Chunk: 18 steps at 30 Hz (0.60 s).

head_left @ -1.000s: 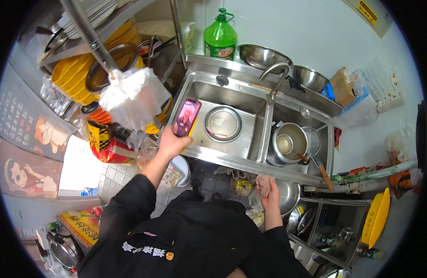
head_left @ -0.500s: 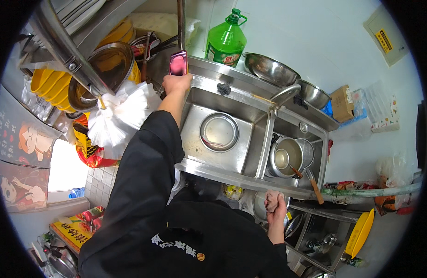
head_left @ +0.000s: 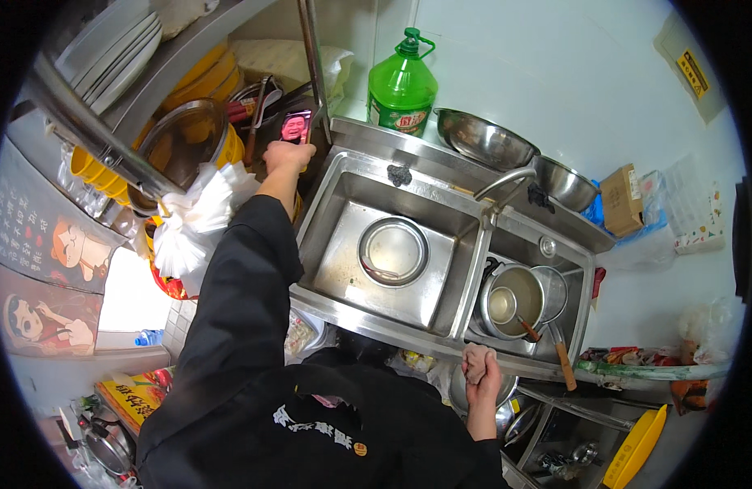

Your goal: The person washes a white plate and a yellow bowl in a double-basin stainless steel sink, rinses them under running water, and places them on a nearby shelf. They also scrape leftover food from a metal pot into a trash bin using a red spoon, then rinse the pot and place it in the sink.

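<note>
My left hand (head_left: pixel 287 159) reaches out to the far left and grips a smartphone (head_left: pixel 296 127) with a lit screen, beyond the left end of a steel double sink (head_left: pixel 465 212). My right hand (head_left: pixel 485 383) is closed around a crumpled greyish-pink thing, perhaps a rag (head_left: pixel 476 363), just in front of the sink's near edge. A round metal dish (head_left: pixel 394 251) holding liquid lies in the left basin. In the right basin stand a pot (head_left: pixel 532 285) with a ladle (head_left: pixel 502 306) and a strainer (head_left: pixel 557 295); a wooden handle (head_left: pixel 563 359) sticks out over the near rim.
A green jug (head_left: pixel 403 85) and steel bowls (head_left: pixel 486 138) line the ledge behind the sink, near the tap (head_left: pixel 506 181). At left are a steel shelf post (head_left: pixel 99 130), yellow containers (head_left: pixel 227 147) and hanging white plastic bags (head_left: pixel 198 216). A yellow tray (head_left: pixel 637 448) stands at lower right.
My left hand has moved left with the phone, off the sink's back corner, and the screen now shows more clearly. My right hand keeps its hold. The view has shifted slightly.
</note>
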{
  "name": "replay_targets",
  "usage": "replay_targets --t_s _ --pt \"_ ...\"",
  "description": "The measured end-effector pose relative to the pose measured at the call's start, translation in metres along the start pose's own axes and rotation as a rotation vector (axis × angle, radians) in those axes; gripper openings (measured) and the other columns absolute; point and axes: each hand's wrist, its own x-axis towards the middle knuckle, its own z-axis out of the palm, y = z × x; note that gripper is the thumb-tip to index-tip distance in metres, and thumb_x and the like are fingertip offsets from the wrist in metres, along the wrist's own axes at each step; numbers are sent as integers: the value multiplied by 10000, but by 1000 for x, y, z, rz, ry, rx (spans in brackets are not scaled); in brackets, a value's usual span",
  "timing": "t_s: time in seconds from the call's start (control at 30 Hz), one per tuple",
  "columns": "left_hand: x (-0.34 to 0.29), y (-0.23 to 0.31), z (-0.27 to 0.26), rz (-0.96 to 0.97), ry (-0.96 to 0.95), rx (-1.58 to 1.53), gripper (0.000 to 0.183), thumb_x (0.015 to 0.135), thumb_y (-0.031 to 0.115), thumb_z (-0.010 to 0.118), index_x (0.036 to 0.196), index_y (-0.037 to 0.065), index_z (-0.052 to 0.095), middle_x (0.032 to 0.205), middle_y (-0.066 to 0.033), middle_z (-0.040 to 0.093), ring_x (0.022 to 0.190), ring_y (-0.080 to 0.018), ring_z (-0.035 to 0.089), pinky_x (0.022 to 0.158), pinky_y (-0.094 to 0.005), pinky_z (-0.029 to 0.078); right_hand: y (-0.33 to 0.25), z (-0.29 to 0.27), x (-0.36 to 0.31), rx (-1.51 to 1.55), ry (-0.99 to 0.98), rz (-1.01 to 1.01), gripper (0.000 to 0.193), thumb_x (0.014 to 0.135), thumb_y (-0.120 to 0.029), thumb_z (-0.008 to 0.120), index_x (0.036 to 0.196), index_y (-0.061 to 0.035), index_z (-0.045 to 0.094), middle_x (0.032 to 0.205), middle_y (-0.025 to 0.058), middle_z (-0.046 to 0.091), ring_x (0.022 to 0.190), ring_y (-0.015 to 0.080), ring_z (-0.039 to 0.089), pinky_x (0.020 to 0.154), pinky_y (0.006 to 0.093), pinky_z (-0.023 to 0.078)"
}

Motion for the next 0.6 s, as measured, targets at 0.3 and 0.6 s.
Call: replay_targets --t_s 0.3,0.6 --pt "19 2 1 14 -43 131 779 681 359 865 1290 -70 637 1397 -259 605 1188 -312 684 974 -385 574 5 -24 12 -31 -96 43 403 1023 -376 598 1239 -35 600 1129 143 705 948 269 709 751 381 597" --pt "30 6 -2 61 27 279 789 711 396 836 1346 -7 598 1421 -228 591 1297 -300 613 1083 -391 500 -4 -17 4 -42 -3 36 385 1023 -354 599 1261 -52 583 1157 126 699 962 259 707 759 377 603"
